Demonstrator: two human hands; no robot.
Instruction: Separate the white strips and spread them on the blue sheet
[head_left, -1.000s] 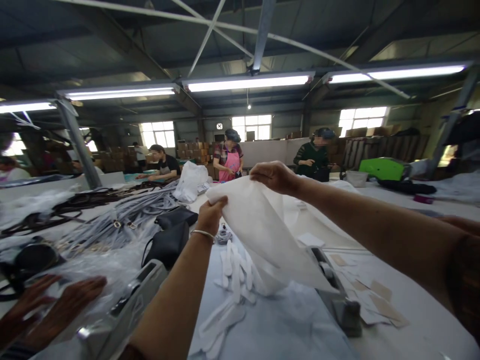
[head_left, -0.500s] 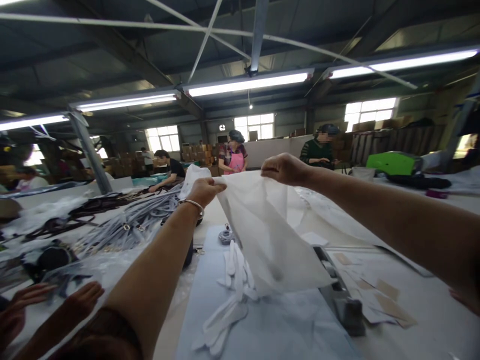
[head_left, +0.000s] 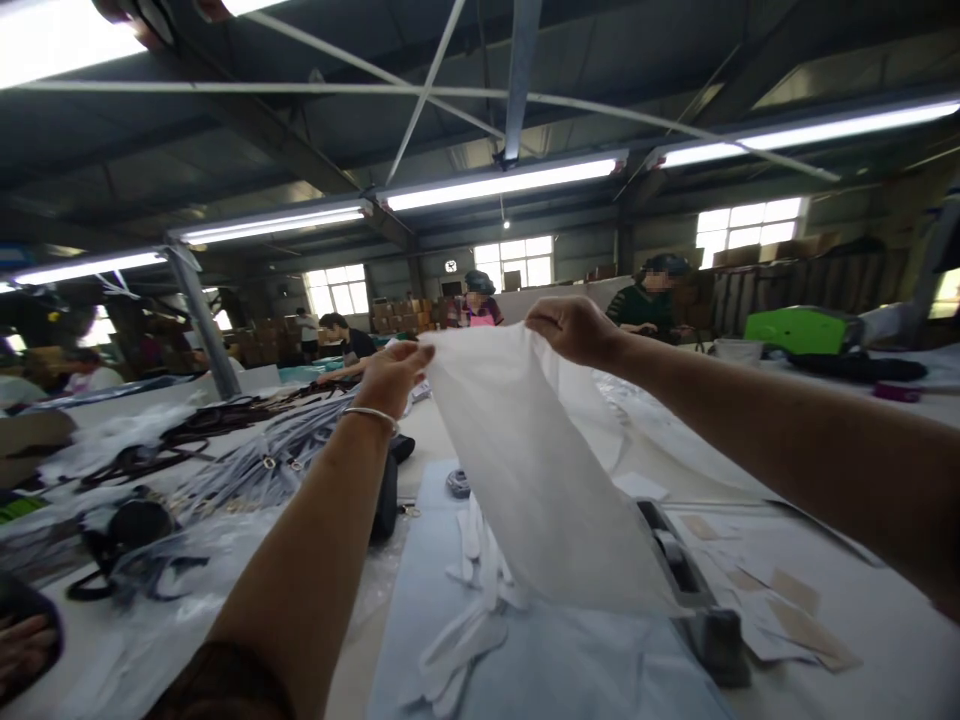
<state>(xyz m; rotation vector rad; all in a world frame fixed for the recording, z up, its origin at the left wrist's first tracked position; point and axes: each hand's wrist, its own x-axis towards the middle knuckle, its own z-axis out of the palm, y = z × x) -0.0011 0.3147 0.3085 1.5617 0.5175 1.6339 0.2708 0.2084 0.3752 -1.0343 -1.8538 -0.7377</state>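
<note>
- I've got the white translucent sheet (head_left: 540, 480) up in front, stretched between both hands; could be a flat bag, can't tell from here.
- Left hand (head_left: 394, 375): thumb and fingers narrowed on its upper left corner. Silver bracelet (head_left: 373, 415) on that wrist.
- Right hand (head_left: 570, 328): fingertips pinched together on the upper edge at the other side.
- Progress, my read: mid-handling. Done: both hands have a grip and the upper edge is spread between them. Not done: sheet isn't flat on the table or released. What else is left, I can't tell from this view.
- Orientation: short upper edge runs across between the hands. Long axis slants from there down, rightward and back toward the wearer.
- Lower end hangs over the pale blue sheet (head_left: 405, 620), just beside the grey tape dispenser (head_left: 720, 640). Can't tell if it touches either one.
- Nearby: white tongue-shaped pieces (head_left: 465, 645), partly covered by the hanging sheet; small coil (head_left: 457, 484) beyond them.
- Right of the dispenser: tan cards (head_left: 817, 630) among white papers. Left, past the forearm: grey straps (head_left: 300, 450) in a loose heap.
</note>
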